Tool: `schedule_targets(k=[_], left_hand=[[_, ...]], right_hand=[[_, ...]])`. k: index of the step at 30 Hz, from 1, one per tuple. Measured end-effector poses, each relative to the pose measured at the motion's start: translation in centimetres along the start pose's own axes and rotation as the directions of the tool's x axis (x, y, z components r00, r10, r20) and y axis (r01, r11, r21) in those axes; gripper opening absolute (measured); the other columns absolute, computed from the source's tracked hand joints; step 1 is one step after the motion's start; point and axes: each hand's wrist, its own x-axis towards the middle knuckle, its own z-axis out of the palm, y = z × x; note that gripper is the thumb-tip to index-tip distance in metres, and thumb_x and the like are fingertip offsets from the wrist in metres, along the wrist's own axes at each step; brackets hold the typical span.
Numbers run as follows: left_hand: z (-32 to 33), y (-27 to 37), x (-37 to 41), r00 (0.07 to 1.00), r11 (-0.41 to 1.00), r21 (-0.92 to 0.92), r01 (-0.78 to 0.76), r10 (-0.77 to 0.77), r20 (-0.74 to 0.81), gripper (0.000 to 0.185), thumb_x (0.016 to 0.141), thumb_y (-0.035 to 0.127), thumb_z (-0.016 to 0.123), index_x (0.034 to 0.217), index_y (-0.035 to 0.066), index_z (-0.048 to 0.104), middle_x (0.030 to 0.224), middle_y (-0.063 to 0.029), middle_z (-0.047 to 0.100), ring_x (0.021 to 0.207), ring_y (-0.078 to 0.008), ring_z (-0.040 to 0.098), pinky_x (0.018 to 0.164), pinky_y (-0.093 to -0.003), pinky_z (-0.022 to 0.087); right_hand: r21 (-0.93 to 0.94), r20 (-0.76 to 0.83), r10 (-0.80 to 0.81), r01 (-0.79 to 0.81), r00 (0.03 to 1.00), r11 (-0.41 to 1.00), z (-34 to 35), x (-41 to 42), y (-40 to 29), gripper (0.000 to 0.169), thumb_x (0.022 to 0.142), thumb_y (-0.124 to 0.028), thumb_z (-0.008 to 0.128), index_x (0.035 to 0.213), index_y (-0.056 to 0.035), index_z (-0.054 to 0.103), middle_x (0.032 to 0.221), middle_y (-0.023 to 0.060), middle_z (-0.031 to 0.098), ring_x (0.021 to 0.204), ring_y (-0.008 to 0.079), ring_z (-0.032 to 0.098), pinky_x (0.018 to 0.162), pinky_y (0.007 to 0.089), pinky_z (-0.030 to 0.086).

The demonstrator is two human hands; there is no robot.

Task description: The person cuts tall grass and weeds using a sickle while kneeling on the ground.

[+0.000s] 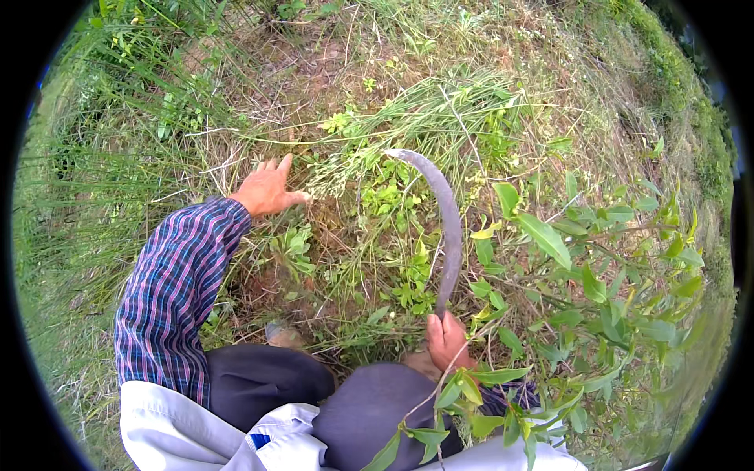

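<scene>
My right hand [449, 343] grips the base of a sickle, and its handle is hidden inside my fist. The curved grey sickle blade [446, 218] rises from the hand and bends left to a pale tip above low leafy weeds [389, 197]. To the left, my left hand [268, 187] is stretched out with fingers and thumb apart, holding nothing. Its thumb points toward the seed-head end of a bundle of grass stalks [453, 112], which lies on the ground beyond the blade. A broad-leaved weed [294, 247] grows just below that hand.
A leafy shrub [607, 282] spreads on the right, its branch [453, 362] crossing in front of my right wrist. Tall standing grass [88, 194] lines the left. My bent knees [383, 406] are at the bottom, with a boot [283, 335] partly showing. Dry stems litter the bare soil [318, 70].
</scene>
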Motion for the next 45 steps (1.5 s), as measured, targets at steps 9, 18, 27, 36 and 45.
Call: schedule_targets(k=[9,18,27,36,45], left_hand=[[10.4,11.1,-10.3,0.757,0.856,-0.329,-0.399,0.51,0.409,0.046,0.089,0.037,0.057,0.095,-0.008,0.055,0.088,-0.0267,0.062,0.089,-0.0398,0.062,0.076,-0.0478,0.05],[4.6,8.3,-8.5,0.722,0.722,-0.035,-0.691,0.692,0.026,0.036,0.088,0.032,0.058,0.109,0.001,0.057,0.087,-0.0116,0.062,0.085,-0.0265,0.06,0.07,-0.0376,0.05],[0.1,-4.6,7.7,0.939,0.725,0.688,-0.021,0.25,-0.234,0.078,0.085,0.027,0.063,0.146,0.004,0.022,0.15,-0.0201,0.027,0.14,-0.0318,0.025,0.114,-0.0452,0.022],[0.9,-18.3,8.7,0.926,0.626,0.683,0.377,-0.255,-0.277,0.094,0.076,0.027,0.071,0.149,0.007,0.016,0.143,-0.0237,0.036,0.129,-0.0371,0.038,0.109,-0.045,0.027],[3.6,-24.8,8.9,0.944,0.93,0.161,0.331,-0.326,-0.06,0.119,0.066,0.038,0.083,0.148,0.001,0.006,0.142,-0.0233,0.037,0.131,-0.0362,0.039,0.107,-0.0456,0.034]], right_hand=[[-0.375,0.35,-0.083,0.221,0.933,0.9,5.5,9.5,-4.6,0.027,0.096,-0.022,0.047,0.083,0.0016,0.05,0.053,0.0228,0.052,0.05,0.0435,0.053,0.049,0.0516,0.041],[-0.715,0.333,0.208,0.103,0.92,0.691,-4.3,-3.8,3.9,0.025,0.095,-0.023,0.05,0.083,-0.001,0.049,0.054,0.0194,0.053,0.046,0.0398,0.054,0.044,0.0485,0.041],[-0.563,0.253,0.033,0.119,0.967,0.818,-4.3,-8.2,2.1,0.02,0.094,-0.017,0.051,0.08,-0.0026,0.049,0.052,0.016,0.051,0.044,0.0353,0.053,0.041,0.0438,0.039],[-0.287,0.14,-0.073,0.111,0.987,0.952,4.7,4.8,-3.6,0.014,0.09,-0.007,0.055,0.08,-0.0011,0.047,0.05,0.0162,0.048,0.04,0.0338,0.05,0.039,0.0421,0.036],[-0.713,0.23,0.212,0.016,0.95,0.701,-3.8,-6.4,5.7,0.021,0.092,-0.022,0.055,0.084,-0.004,0.049,0.053,0.0179,0.052,0.044,0.0363,0.054,0.042,0.0456,0.042]])
